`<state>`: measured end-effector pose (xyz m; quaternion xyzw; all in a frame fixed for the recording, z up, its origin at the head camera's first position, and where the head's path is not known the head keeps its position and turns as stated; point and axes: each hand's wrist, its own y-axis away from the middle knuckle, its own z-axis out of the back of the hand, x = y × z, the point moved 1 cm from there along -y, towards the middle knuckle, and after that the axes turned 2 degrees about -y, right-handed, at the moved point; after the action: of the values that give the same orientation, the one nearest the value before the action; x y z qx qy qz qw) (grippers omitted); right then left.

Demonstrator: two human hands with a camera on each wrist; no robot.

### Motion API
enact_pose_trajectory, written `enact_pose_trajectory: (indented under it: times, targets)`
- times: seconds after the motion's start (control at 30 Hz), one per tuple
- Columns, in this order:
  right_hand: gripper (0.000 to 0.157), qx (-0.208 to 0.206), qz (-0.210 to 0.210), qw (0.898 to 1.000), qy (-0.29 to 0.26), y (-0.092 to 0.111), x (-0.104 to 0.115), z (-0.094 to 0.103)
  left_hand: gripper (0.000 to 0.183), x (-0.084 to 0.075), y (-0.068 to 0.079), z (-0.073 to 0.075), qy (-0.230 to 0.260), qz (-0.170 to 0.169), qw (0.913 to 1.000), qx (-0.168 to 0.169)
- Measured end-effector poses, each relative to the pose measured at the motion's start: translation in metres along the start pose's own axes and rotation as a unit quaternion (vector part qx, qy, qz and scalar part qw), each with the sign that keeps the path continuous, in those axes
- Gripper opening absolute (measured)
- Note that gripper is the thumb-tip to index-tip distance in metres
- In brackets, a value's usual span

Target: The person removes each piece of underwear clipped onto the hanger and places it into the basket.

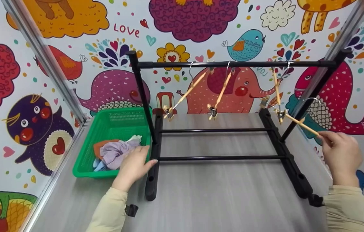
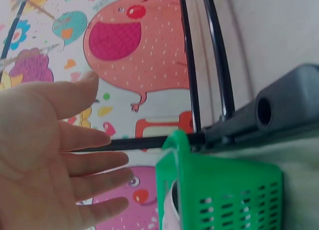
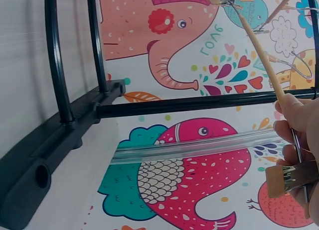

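Note:
My right hand grips a wooden clip hanger by its bar, to the right of a black rack. In the right wrist view, this hanger's bar slants up from the fingers, and a clip shows close to the hand. My left hand is over the near right side of a green basket, fingers extended. Crumpled cloths in purple, orange, blue and pale green lie in the basket. The left wrist view shows that palm holding nothing.
Three more clip hangers hang from the top rod, one at the left, one in the middle and one at the right. Black feet of the rack stand on the grey table. A patterned wall rises behind.

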<state>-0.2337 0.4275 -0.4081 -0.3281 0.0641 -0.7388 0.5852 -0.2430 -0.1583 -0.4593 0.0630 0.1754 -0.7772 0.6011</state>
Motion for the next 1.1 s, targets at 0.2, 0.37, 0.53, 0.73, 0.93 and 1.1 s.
enact_pose_trajectory:
  times: [0.2,0.37,0.53,0.73,0.93,1.1]
  targets:
    - [0.024,-0.017,-0.004,1.0,0.022,-0.006,0.001,0.007,0.059,-0.013,0.001,-0.008,-0.002,-0.03,0.9992,-0.027]
    - [0.024,-0.017,-0.004,0.999,0.034,-0.01,0.001,0.016,0.057,-0.021,0.002,-0.014,0.002,-0.05,0.998,-0.039]
    - [0.025,-0.02,-0.013,0.999,0.039,-0.016,0.002,0.024,0.055,-0.03,0.003,-0.02,-0.01,-0.063,0.9971,-0.042]
    - [0.027,-0.016,-0.027,0.998,0.046,-0.029,0.011,0.035,0.055,-0.041,0.001,-0.032,-0.014,-0.071,0.9966,-0.041]
    - [0.03,-0.018,-0.035,0.998,0.057,-0.041,0.018,0.044,0.055,-0.05,0.0,-0.044,-0.016,-0.089,0.9947,-0.049]
    - [0.031,-0.036,-0.043,0.997,0.055,-0.048,0.025,0.05,0.054,-0.054,0.0,-0.051,-0.011,-0.087,0.9952,-0.044]
